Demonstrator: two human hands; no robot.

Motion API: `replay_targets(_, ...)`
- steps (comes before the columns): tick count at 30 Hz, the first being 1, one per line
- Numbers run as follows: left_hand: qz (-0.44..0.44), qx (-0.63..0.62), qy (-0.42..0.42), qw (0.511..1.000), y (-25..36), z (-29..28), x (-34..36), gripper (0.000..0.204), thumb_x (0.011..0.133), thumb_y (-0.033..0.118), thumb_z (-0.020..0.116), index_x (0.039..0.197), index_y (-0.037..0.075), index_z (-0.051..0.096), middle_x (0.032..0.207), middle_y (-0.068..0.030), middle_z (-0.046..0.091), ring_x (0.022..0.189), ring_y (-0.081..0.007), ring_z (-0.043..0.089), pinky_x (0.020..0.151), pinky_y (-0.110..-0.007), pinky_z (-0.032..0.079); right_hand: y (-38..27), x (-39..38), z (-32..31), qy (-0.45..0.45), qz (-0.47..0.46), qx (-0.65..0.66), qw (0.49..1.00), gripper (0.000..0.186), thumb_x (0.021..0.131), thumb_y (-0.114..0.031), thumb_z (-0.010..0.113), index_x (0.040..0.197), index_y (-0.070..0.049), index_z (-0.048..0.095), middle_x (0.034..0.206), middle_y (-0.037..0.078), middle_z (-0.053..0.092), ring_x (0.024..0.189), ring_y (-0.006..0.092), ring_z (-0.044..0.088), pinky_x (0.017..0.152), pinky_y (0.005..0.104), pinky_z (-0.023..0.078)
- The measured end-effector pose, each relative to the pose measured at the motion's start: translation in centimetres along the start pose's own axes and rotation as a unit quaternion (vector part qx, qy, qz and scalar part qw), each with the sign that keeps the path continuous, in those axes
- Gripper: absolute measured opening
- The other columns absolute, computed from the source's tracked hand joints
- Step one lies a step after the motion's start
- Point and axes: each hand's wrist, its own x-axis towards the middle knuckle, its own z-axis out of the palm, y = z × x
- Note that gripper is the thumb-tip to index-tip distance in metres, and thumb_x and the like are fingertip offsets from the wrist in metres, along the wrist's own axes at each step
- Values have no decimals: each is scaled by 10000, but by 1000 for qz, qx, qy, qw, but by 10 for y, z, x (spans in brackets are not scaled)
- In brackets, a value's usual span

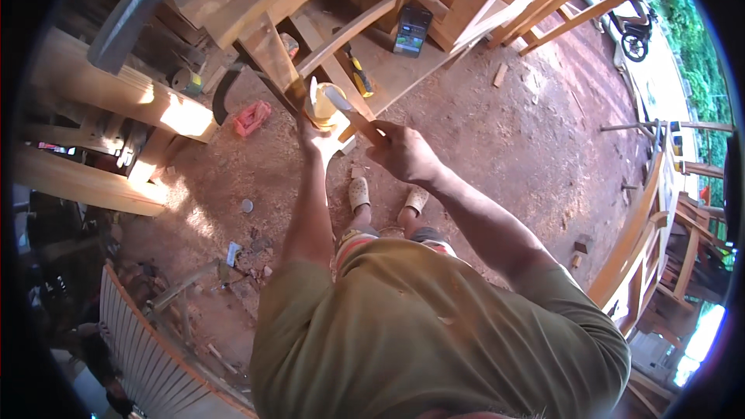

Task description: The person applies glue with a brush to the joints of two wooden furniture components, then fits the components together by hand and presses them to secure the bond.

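Note:
My left hand holds up a small round yellowish tub with pale material in it, beside a light wooden upright. My right hand is closed on a wooden-handled tool, whose pale, flat tip reaches into or over the tub; which, I cannot tell. Just beyond lie a yellow and black hand tool on the wood and a phone with its screen lit.
Wooden frames crowd the left, top and right edges. A red plastic item, offcuts and debris lie on the dirt floor. A dark curved bar is upper left, a motorbike upper right.

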Motion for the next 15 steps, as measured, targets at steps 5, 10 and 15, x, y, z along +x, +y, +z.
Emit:
replay_targets(5, 38, 329, 141, 933, -12, -32, -64, 859, 753, 150, 848, 1455, -31, 388, 1441, -257, 429, 1315, -366, 476, 1119, -433, 415, 7, 35, 24, -2, -75, -10, 997, 491, 813, -226, 709, 1268, -59, 626, 1010, 221, 705, 973, 337, 695, 850, 423, 530)
replay_targets(10, -255, 470, 48, 843, 18, -54, -151, 735, 809, 355, 786, 1305, -114, 512, 1366, -310, 514, 1285, -401, 512, 1038, -444, 443, 31, 60, 47, -16, -58, 3, 998, 357, 843, -261, 696, 1127, -49, 651, 995, 200, 697, 996, 346, 680, 872, 435, 527)
replay_targets(15, -324, 454, 16, 830, 43, -50, -196, 550, 797, 369, 767, 1077, -84, 628, 1041, -270, 686, 954, -351, 669, 842, -439, 514, 31, 59, 88, 43, 22, 5, 999, 426, 858, -309, 706, 1165, -38, 589, 974, 197, 681, 971, 355, 670, 865, 449, 523)
